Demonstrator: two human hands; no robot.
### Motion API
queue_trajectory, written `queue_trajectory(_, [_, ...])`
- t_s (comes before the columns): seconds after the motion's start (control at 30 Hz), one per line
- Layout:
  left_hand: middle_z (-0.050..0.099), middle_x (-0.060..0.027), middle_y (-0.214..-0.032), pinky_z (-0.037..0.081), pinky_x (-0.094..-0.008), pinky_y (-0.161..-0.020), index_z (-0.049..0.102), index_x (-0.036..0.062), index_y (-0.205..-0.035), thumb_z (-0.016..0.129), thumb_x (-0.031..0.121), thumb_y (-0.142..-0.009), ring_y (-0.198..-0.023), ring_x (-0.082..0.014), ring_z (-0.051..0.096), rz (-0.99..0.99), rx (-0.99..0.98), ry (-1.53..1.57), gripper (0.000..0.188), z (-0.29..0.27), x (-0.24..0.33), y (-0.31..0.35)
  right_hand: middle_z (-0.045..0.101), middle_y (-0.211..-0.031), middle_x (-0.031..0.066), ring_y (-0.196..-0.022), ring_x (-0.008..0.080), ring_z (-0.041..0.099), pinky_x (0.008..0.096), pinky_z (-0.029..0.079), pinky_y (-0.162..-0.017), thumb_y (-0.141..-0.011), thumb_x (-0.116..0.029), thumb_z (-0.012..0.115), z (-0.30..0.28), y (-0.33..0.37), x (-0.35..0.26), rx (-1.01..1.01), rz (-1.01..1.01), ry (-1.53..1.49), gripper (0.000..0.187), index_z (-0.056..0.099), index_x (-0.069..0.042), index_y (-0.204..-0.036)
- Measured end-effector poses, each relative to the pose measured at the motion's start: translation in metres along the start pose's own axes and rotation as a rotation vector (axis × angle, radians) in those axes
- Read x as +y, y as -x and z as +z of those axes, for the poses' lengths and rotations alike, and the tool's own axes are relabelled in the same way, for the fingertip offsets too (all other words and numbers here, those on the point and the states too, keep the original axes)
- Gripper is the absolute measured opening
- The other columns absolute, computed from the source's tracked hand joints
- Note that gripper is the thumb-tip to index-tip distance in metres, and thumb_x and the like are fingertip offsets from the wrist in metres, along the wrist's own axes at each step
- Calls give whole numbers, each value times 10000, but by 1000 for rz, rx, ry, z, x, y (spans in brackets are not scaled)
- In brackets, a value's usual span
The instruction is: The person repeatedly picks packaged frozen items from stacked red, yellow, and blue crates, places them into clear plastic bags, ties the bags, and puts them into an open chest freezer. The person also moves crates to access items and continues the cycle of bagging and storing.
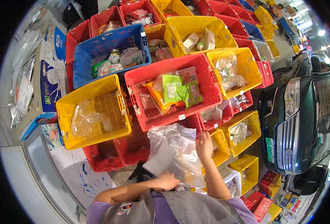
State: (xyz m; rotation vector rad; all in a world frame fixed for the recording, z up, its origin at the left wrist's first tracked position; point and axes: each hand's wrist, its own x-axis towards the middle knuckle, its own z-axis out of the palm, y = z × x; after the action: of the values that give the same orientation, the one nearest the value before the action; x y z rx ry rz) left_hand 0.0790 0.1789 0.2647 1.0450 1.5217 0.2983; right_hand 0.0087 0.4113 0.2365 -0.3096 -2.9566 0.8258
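Note:
A large clear plastic bag hangs in front of my body, with something white and flat showing at its upper part and a small brownish item dimly visible low in it. My right hand pinches the bag's right edge near the top. Lower down, my left hand is closed on the bag's bottom left side; its fingertips are partly hidden by the plastic. Just beyond the bag stands a red crate holding green packets, an orange packet and other wrapped goods.
A yellow crate with clear bags stands left, and a blue crate with packages lies behind it. More yellow and red crates are stacked around. A dark car is parked at the right. Cartons and plastic bags line the left.

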Motion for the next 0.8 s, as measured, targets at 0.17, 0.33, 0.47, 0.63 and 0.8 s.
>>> queue_trajectory(0.17, [266, -124, -1510, 242, -625, -1043, 257, 281, -1450, 318, 433, -984, -1359, -431, 254, 144, -108, 286, 494, 22, -21, -49, 583, -1085, 106, -1035, 330, 532, 481, 432, -843, -789, -178, 675, 88, -125, 25, -148, -8, 103, 258, 645, -99, -1034])
queue_trajectory(0.33, [144, -21, -1579, 176, -551, -1110, 180, 342, -1493, 240, 429, -1012, -1392, -478, 138, 432, -63, 534, 493, 28, -40, -58, 638, -1111, 20, -1110, 270, 554, 553, 411, -900, -701, -467, 744, 142, -191, 78, -943, -43, 274, 367, 711, -232, -981])
queue_trajectory(0.47, [149, -45, -1575, 170, -562, -1114, 307, 226, -1463, 292, 370, -1010, -1381, -489, 169, 440, 65, 611, 475, 25, -37, -59, 692, -977, 57, -979, 273, 640, 488, 469, -863, -666, -418, 789, 168, -203, 106, -1071, -28, -1, 322, 727, -199, -894])
queue_trajectory(0.63, [201, -167, -1525, 163, -561, -1118, 275, 249, -1469, 354, 379, -998, -1383, -489, 163, 463, 73, 599, 494, 6, -29, -55, 685, -845, 109, -846, 277, 656, 412, 506, -726, -686, -309, 790, 175, -200, 112, -1096, -34, -136, 281, 706, -83, -832])
queue_trajectory(0.8, [169, -149, -1543, 116, -621, -1105, 206, 363, -1483, 365, 357, -987, -1415, -442, 91, 314, -221, 614, 521, -7, -17, -50, 627, -825, 113, -854, 322, 592, 421, 489, -750, -742, -181, 714, 149, -177, 89, -743, -345, -72, 149, 640, -51, -752])
